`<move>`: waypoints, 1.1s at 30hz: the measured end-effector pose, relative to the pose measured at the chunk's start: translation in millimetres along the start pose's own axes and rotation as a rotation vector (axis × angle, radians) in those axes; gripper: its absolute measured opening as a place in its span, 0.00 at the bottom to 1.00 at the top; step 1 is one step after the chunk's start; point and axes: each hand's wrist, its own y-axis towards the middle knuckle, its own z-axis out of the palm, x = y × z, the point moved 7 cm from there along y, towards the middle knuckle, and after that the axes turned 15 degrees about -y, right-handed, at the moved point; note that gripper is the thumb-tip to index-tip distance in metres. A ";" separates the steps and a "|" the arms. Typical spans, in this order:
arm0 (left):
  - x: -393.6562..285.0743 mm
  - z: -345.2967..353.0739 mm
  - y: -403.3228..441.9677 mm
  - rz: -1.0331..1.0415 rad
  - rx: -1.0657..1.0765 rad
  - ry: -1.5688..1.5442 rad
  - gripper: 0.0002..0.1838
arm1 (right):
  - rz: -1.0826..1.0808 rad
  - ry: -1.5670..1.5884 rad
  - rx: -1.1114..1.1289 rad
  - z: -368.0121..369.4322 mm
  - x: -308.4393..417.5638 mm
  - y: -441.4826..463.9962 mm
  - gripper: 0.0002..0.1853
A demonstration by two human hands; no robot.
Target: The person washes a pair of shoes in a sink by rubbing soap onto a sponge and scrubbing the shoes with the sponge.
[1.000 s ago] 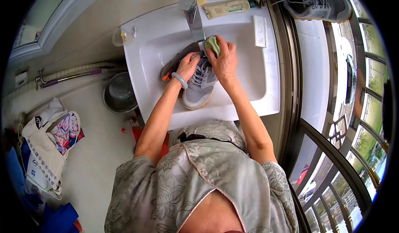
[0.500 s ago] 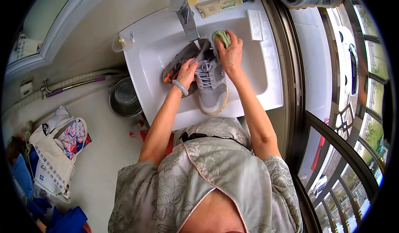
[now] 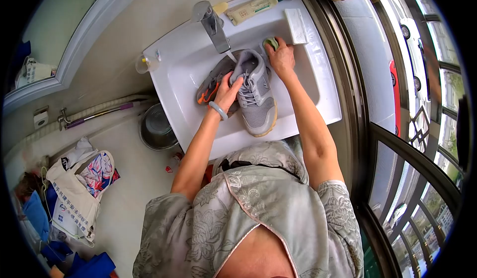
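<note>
A grey lace-up sneaker [image 3: 256, 110] with a tan sole rests toe toward me in the white sink [image 3: 175, 64]. My left hand [image 3: 228, 91], with a pale bangle at the wrist, is closed on the side of its collar. Partly beneath and left of it lies a second grey shoe [image 3: 209, 85] with orange trim. My right hand [image 3: 281, 58] grips a rounded light green scrubber [image 3: 271, 42], mostly covered by the fingers, right of the sneaker's heel. Water runs from the faucet [image 3: 212, 29] behind the shoes.
Along the sink's back rim lies a cream tube [image 3: 252, 10]; a white bar-shaped block [image 3: 296, 26] sits at its right. A clear cup [image 3: 143, 64] stands at the left corner. A metal basin [image 3: 158, 127] and a cloth bag [image 3: 74, 198] are on the floor. A railed window borders the right side.
My right hand has shifted a little right, away from the sneaker's heel, with the scrubber. The sneaker's opening shows more fully now. My left hand keeps its hold, and the whole view has tilted slightly.
</note>
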 end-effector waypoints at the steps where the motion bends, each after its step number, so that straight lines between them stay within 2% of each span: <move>1: -7.0 8.6 -15.3 -0.002 0.005 -0.003 0.37 | 0.003 -0.005 -0.003 7.4 -19.8 -4.2 0.31; 3: -11.3 30.2 -43.4 -0.184 0.044 -0.112 0.39 | -0.067 -0.003 0.075 37.0 -50.0 -15.1 0.31; 4: 5.6 29.3 -42.1 -0.180 0.096 -0.177 0.34 | -0.072 -0.006 0.077 38.0 -53.4 -22.1 0.31; 5: 21.4 24.0 -38.0 -0.178 0.091 -0.181 0.34 | 0.007 0.196 0.132 43.0 -61.8 -31.2 0.31; 6: 40.1 22.5 -36.2 -0.267 0.115 -0.213 0.30 | 0.089 0.398 0.188 47.7 -67.5 -40.7 0.30; 7: 49.9 26.0 -38.0 -0.358 0.141 -0.244 0.27 | 0.089 0.398 0.192 43.9 -63.3 -50.0 0.30; 8: 51.0 25.2 -33.7 -0.335 0.121 -0.265 0.20 | 0.205 0.618 0.274 48.0 -61.8 -60.9 0.29; 9: 49.4 25.8 -34.7 -0.335 0.123 -0.264 0.20 | 0.320 0.838 0.350 52.8 -61.4 -68.8 0.28; 11: 32.5 17.3 -32.3 -0.157 0.055 0.005 0.19 | 0.241 0.773 0.290 44.0 -60.7 -71.1 0.27; 13: -1.3 16.0 -39.7 -0.084 0.044 0.079 0.23 | 0.150 0.621 0.124 8.5 -52.0 -76.7 0.26; 14: -24.8 11.8 -43.1 0.012 0.001 0.360 0.25 | 0.046 0.504 0.052 -5.9 -48.7 -77.1 0.23; 15: -41.9 6.7 -45.8 0.107 -0.043 0.641 0.28 | 0.050 0.509 0.053 -14.1 -45.6 -82.4 0.23; 16: -46.9 -0.2 -44.6 0.105 -0.044 0.647 0.28 | -0.053 0.362 -0.032 -31.3 -35.3 -87.9 0.20; 17: -61.5 -5.5 -43.3 0.237 -0.100 0.869 0.31 | -0.156 0.215 -0.116 -46.5 -22.8 -92.7 0.18; 18: -75.9 -4.4 -44.5 0.370 -0.158 1.090 0.34 | -0.218 0.174 -0.108 -52.2 -10.3 -95.2 0.16; 21: -93.6 -7.0 -38.9 0.350 -0.206 1.254 0.38 | -0.320 0.118 -0.021 -41.8 6.3 -92.7 0.16; 22: -92.3 -8.8 -32.8 0.255 -0.196 1.256 0.42 | -0.271 0.133 -0.014 -35.7 6.5 -88.3 0.20; 23: -90.8 -7.7 -33.5 0.254 -0.204 1.259 0.42 | -0.276 0.139 -0.011 -32.2 10.0 -86.0 0.20; 25: -82.5 4.0 -34.8 0.250 -0.147 1.318 0.47 | -0.008 0.246 -0.197 -50.6 4.9 -82.1 0.25; 26: -73.9 6.6 -33.4 0.158 -0.110 1.294 0.54 | -0.061 0.274 -0.200 -57.3 12.0 -84.5 0.29; 27: -69.8 7.0 -35.3 0.154 -0.111 1.293 0.54 | -0.060 0.272 -0.196 -66.3 20.2 -89.2 0.29; 29: -54.3 14.4 -37.3 0.146 0.037 1.203 0.57 | -0.317 0.335 0.023 -65.3 55.7 -97.7 0.32; 30: -48.3 11.9 -36.3 0.085 0.008 1.118 0.58 | -0.429 0.294 0.142 -48.8 65.8 -103.7 0.34; 31: -42.9 8.5 -32.6 0.086 0.011 1.117 0.58 | -0.582 0.158 0.160 -31.5 73.4 -113.4 0.33; 33: -39.3 -0.4 -27.9 0.199 -0.013 1.013 0.57 | -0.601 0.019 0.175 0.9 71.4 -122.5 0.31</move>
